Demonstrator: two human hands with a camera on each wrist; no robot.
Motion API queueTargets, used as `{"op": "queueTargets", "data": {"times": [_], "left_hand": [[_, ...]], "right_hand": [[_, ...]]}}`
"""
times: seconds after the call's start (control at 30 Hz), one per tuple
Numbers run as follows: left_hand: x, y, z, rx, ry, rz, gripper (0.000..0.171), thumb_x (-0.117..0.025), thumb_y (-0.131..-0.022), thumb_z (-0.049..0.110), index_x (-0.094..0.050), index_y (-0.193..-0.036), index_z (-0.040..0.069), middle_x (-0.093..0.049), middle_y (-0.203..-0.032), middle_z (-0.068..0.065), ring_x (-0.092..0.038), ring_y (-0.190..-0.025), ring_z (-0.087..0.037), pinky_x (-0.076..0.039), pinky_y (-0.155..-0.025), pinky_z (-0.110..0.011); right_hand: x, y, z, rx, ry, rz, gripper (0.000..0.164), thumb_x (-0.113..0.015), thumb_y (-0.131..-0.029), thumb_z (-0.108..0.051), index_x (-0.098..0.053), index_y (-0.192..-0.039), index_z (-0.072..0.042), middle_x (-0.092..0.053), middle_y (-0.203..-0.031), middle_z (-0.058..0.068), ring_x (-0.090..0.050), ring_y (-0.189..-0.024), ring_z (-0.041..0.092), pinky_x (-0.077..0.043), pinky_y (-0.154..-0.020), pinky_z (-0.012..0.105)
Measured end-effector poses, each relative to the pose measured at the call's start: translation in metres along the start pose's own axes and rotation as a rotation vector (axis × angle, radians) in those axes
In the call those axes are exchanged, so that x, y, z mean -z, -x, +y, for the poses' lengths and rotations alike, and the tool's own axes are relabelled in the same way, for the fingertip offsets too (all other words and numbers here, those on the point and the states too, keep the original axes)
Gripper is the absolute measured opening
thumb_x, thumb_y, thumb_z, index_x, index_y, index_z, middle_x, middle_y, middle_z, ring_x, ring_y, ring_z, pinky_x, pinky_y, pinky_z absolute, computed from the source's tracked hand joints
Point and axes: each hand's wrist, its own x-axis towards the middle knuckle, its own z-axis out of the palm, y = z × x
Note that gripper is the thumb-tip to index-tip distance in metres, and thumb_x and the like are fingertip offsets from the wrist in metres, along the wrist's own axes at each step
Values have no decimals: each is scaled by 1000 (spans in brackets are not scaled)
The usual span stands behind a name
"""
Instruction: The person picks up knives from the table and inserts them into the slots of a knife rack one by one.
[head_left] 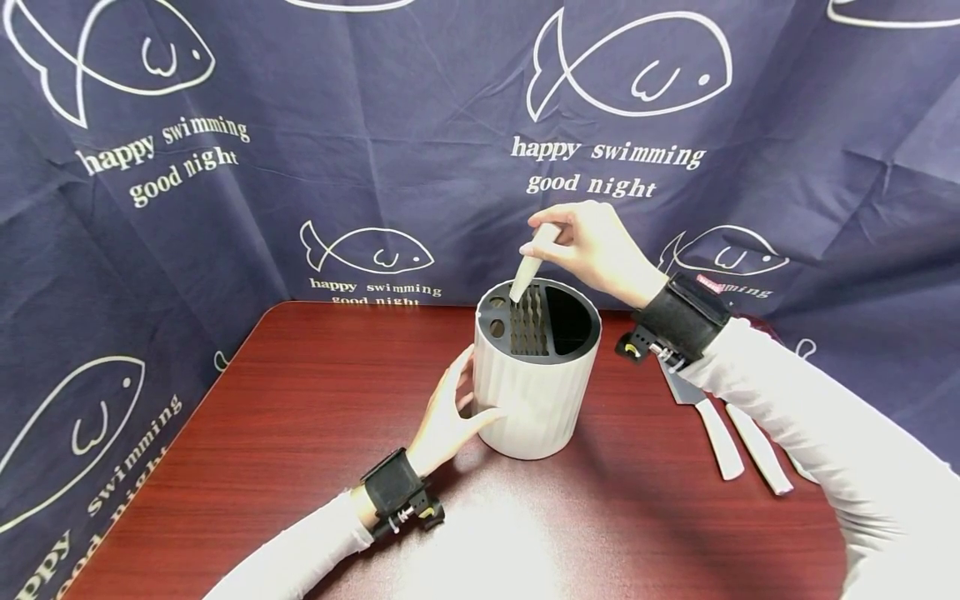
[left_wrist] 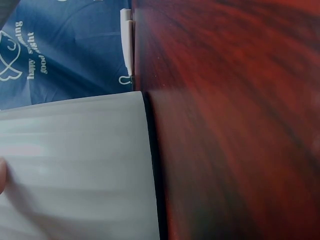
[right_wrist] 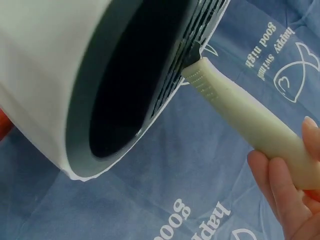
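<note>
Pale-handled knife stood tilted at the slats of the white block, little blade showing; seating depth hard to judge. Right hand pinched the handle, thumb against fingers. Left hand held the block's side, thumb spread from fingers. Step appeared to be slotting; next likely wanted settling, then release. Other knives lay rightward on the table.

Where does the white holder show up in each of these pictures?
Head: the white holder stands just right of centre on the red table.
Left wrist: the white holder fills the lower left, looking turned sideways.
Right wrist: the white holder fills the upper left, its dark opening showing.
Shared landmark: the blue cloth with white fish drawings.
</note>
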Motion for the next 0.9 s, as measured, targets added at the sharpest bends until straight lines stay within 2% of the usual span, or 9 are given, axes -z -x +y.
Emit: {"op": "queueTargets", "data": {"times": [0.43, 0.63, 0.9], "left_hand": [[0, 0, 1, -3, -13, -4, 91, -81, -76, 2, -30, -151, 10, -41, -145, -19, -41, -134, -36, -45, -103, -52], [0, 0, 1, 15, -6, -10, 92, -80, -77, 2, -29, -152, 12, -38, -147, -17, -39, -135, -35, -44, -104, -52], [0, 1, 0, 2, -12, -10, 91, -80, -77, 1, -29, -152, 11, -38, -147, -19, -39, -135, -36, -46, -103, -51]], "right_hand": [[0, 1, 0, 2, 7, 1, 34, -76, -83, -19, -71, -109, 1, -74, -84, 11, -72, -78, 21, -57, -76, 34], [0, 1, 2, 21, 11, -1, 35, -76, -84, -20, -70, -110, 1, -74, -85, 12, -72, -78, 22, -57, -77, 35], [2, 2, 8, 40, -31, -48, 41, -76, -84, -18, -65, -119, 1, -74, -92, 13, -73, -82, 23, -53, -86, 36]]}}
